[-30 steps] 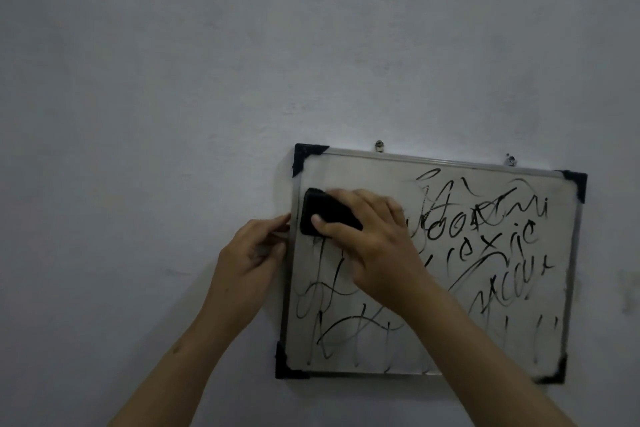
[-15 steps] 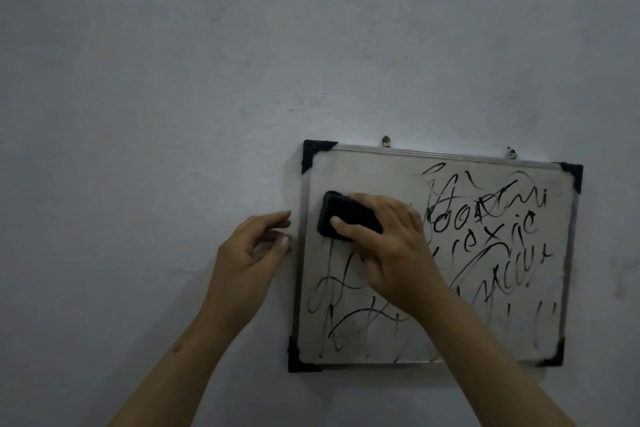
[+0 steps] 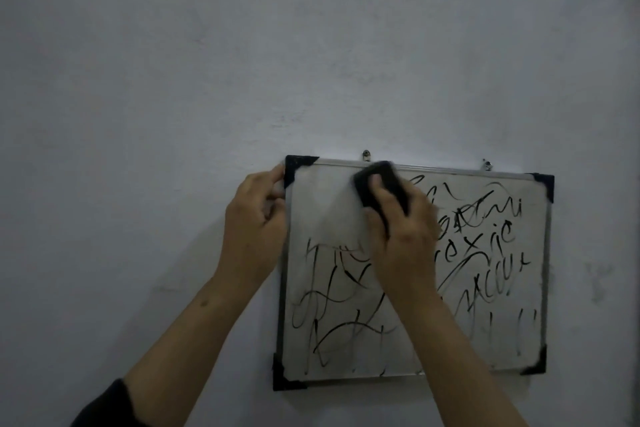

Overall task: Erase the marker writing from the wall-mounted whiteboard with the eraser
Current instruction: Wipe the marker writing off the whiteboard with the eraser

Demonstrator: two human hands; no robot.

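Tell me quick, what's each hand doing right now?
Left hand: fingers curled on the whiteboard frame's top left edge, gripping it.
Right hand: gripping the black eraser against the board.

My right hand [image 3: 401, 236] grips the black eraser [image 3: 381, 184] against the whiteboard [image 3: 346, 357], just under its top edge, left of the marker writing [image 3: 485, 239]. My left hand [image 3: 254, 229] holds the whiteboard's left edge at the upper left corner. Scribbles cover the whiteboard's lower and right parts.
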